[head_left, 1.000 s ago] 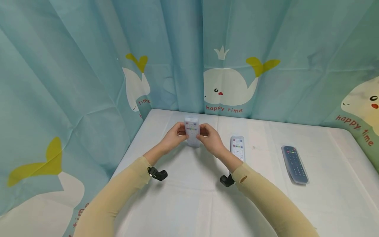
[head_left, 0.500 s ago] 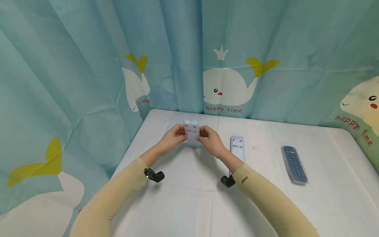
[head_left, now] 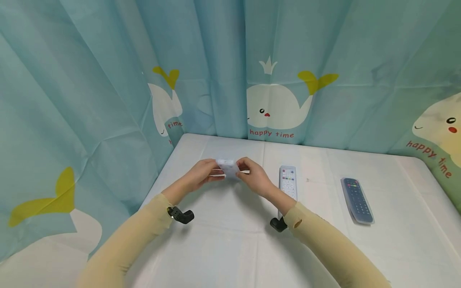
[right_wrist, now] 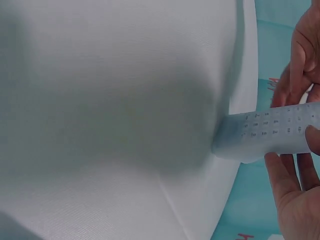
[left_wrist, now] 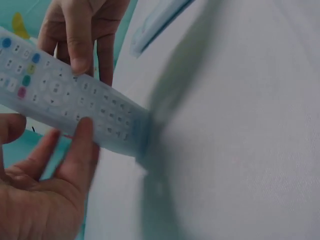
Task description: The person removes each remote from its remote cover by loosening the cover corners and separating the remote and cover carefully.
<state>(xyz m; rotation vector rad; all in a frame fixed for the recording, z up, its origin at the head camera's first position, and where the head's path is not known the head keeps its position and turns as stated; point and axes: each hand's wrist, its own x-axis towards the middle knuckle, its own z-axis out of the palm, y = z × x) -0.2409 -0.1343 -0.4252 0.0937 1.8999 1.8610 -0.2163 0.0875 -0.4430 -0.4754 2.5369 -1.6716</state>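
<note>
A pale remote control in a translucent sleeve (head_left: 227,167) is tilted so that its top end faces the head camera. My right hand (head_left: 256,179) pinches its right side, thumb (right_wrist: 313,139) on the button face and fingers behind. Along the other long edge, my left hand (head_left: 199,176) has spread, mostly straight fingers; one finger (left_wrist: 84,131) touches the edge of the button face. In the left wrist view the remote's lower end is right at the tabletop. A second pale remote (head_left: 288,181) lies behind my right forearm, partly covered by it.
A dark blue remote in a clear sleeve (head_left: 357,200) lies to the right on the white-covered table (head_left: 223,248). Blue curtains with whale prints (head_left: 281,106) hang behind the table and along its left side.
The remote has tipped from showing its button face to showing mostly its top end. Both hands have come slightly lower and nearer, and the left fingers have spread.
</note>
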